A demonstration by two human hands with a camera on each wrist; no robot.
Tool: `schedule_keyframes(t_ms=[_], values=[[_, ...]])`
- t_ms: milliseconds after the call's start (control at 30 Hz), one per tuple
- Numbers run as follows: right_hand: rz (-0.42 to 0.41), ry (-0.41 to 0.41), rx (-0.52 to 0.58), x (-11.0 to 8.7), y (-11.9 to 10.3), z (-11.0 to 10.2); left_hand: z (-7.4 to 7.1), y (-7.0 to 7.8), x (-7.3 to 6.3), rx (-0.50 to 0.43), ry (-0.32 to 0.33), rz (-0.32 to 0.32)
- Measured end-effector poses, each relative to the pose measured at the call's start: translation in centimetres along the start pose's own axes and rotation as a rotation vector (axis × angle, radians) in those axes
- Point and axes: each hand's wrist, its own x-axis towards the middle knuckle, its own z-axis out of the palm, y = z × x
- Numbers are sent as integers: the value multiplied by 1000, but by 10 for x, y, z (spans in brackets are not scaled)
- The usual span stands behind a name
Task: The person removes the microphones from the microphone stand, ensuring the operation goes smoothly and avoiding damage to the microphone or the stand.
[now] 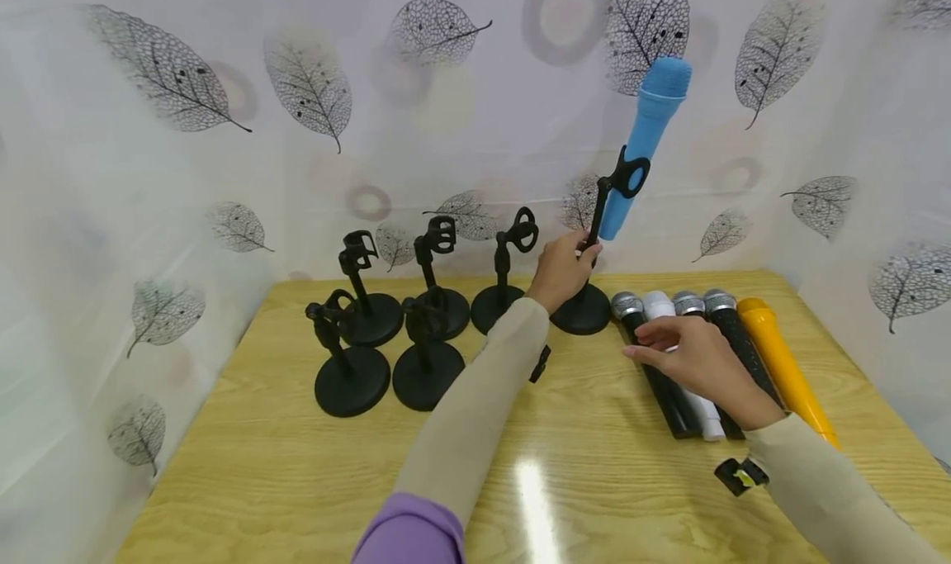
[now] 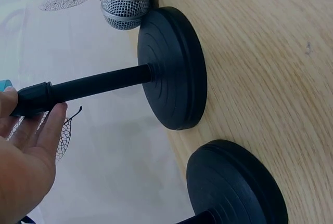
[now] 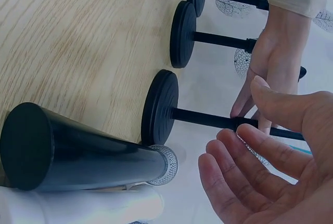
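Observation:
A blue microphone (image 1: 648, 130) sits tilted in the clip of a black desktop stand (image 1: 583, 310) at the back of the table. My left hand (image 1: 562, 268) grips the upper pole of that stand, thumb and fingers around it just below the clip; its round base is on the wood. My right hand (image 1: 687, 357), its fingers loosely bent and holding nothing, hovers over a row of microphones. Nearest to it are a black microphone (image 1: 672, 407) with a silver mesh head and a white microphone (image 1: 702, 411). In the right wrist view a gap shows between thumb and fingers.
Several other black stands with empty clips, among them a front-left one (image 1: 352, 382), stand left of my left arm. Beyond my right hand lie two more black microphones and a yellow microphone (image 1: 787, 366). A leaf-patterned sheet (image 1: 461, 135) rises behind the table.

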Motion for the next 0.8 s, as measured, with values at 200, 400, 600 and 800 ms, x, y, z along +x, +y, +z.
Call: schedule_keyframes(t_ms=[200, 400, 600, 800], values=[[2, -3, -6, -1, -1, -4, -4, -1, -11, -4, -13, 73], [0, -19, 8, 0, -2, -5, -7, -2, -19, 22, -53, 127], [-2, -11, 4, 2, -5, -6, -11, -1, -28, 29, -79, 155], [-4, -7, 21, 2, -7, -7, -17, 0, -42, 34, -100, 172]])
